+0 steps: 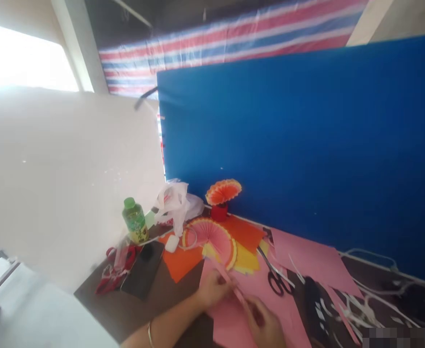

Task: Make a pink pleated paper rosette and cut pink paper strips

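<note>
A narrow folded strip of pink paper (238, 294) runs slantwise between my two hands. My left hand (215, 289) pinches it toward its far end, and a bracelet circles that wrist. The near end is in the fingers of my right hand (265, 323). Under both hands lies a large pink paper sheet (225, 326). Just beyond my left hand rests a pleated pink paper fan (212, 237) with a yellow edge. Black-handled scissors (276, 278) lie to the right of the hands, partly over the pink paper.
Orange paper (241, 234), a phone (143, 268), a white charger (172, 243) and a green-capped bottle (135, 220) are on the table. A red pot holds an orange paper fan (223, 192) by the blue board (299, 145). White cables (362, 311) and paper scraps clutter the right.
</note>
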Demonstrator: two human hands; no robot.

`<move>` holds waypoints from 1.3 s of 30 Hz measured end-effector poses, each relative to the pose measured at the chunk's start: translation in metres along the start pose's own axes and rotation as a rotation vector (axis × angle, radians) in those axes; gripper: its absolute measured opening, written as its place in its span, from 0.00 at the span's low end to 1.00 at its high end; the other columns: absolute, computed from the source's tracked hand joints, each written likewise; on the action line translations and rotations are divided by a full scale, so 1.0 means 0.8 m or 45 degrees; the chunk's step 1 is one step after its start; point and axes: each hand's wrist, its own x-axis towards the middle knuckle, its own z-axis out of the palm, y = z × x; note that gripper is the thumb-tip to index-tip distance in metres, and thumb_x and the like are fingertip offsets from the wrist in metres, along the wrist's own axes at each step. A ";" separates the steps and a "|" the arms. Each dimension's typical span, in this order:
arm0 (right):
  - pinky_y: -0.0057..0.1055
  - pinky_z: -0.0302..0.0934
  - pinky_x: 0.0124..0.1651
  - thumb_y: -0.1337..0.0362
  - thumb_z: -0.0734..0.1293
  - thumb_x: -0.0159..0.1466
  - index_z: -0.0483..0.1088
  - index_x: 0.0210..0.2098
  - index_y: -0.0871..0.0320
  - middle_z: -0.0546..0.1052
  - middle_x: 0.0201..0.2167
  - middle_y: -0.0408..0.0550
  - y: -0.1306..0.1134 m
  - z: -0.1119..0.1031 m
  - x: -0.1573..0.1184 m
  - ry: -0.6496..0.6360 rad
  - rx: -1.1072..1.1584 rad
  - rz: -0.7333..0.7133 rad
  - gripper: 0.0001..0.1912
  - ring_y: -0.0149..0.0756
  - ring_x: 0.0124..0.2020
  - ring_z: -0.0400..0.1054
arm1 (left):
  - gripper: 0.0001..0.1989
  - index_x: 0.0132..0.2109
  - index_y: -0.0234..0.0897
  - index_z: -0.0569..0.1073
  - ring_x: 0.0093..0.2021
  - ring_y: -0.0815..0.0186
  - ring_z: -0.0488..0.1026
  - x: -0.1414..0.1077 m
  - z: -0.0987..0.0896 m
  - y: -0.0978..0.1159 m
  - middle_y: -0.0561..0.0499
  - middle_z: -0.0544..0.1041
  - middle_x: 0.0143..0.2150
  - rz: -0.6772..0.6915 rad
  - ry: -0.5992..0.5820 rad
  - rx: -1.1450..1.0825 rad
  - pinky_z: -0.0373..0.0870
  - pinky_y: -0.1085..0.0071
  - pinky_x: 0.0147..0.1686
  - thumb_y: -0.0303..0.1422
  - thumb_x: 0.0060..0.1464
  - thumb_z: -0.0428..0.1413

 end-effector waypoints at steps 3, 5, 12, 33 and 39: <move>0.25 0.66 0.29 0.53 0.62 0.58 0.72 0.32 0.58 0.76 0.26 0.49 -0.009 -0.002 0.003 -0.048 0.006 -0.015 0.15 0.35 0.26 0.70 | 0.23 0.27 0.30 0.74 0.25 0.66 0.73 -0.004 -0.005 0.017 0.47 0.76 0.25 -0.080 0.003 -0.080 0.69 0.72 0.28 0.50 0.36 0.60; 0.26 0.65 0.29 0.53 0.61 0.59 0.72 0.32 0.59 0.76 0.25 0.49 -0.011 -0.004 0.004 -0.013 -0.001 0.013 0.16 0.34 0.25 0.69 | 0.24 0.28 0.30 0.75 0.27 0.64 0.74 -0.007 -0.005 0.023 0.45 0.77 0.26 -0.119 -0.021 -0.082 0.71 0.71 0.30 0.50 0.36 0.60; 0.29 0.64 0.34 0.56 0.61 0.59 0.71 0.32 0.61 0.76 0.30 0.50 -0.008 -0.002 0.004 0.037 0.086 0.096 0.14 0.36 0.31 0.70 | 0.23 0.33 0.29 0.76 0.32 0.61 0.76 -0.015 -0.005 0.026 0.43 0.78 0.29 -0.141 -0.048 -0.107 0.72 0.67 0.37 0.48 0.40 0.59; 0.27 0.60 0.31 0.59 0.57 0.62 0.69 0.29 0.58 0.74 0.24 0.47 0.013 -0.019 0.021 0.043 -0.157 -0.049 0.13 0.33 0.25 0.67 | 0.24 0.38 0.30 0.76 0.31 0.63 0.76 -0.001 0.018 0.023 0.45 0.79 0.28 -0.168 0.051 -0.145 0.72 0.69 0.35 0.49 0.48 0.53; 0.29 0.60 0.33 0.63 0.56 0.62 0.70 0.33 0.56 0.75 0.27 0.48 0.026 -0.031 0.030 0.018 -0.321 -0.183 0.12 0.34 0.27 0.67 | 0.24 0.40 0.30 0.76 0.35 0.60 0.76 0.002 0.015 0.032 0.42 0.79 0.35 -0.135 0.018 -0.059 0.73 0.68 0.35 0.48 0.47 0.54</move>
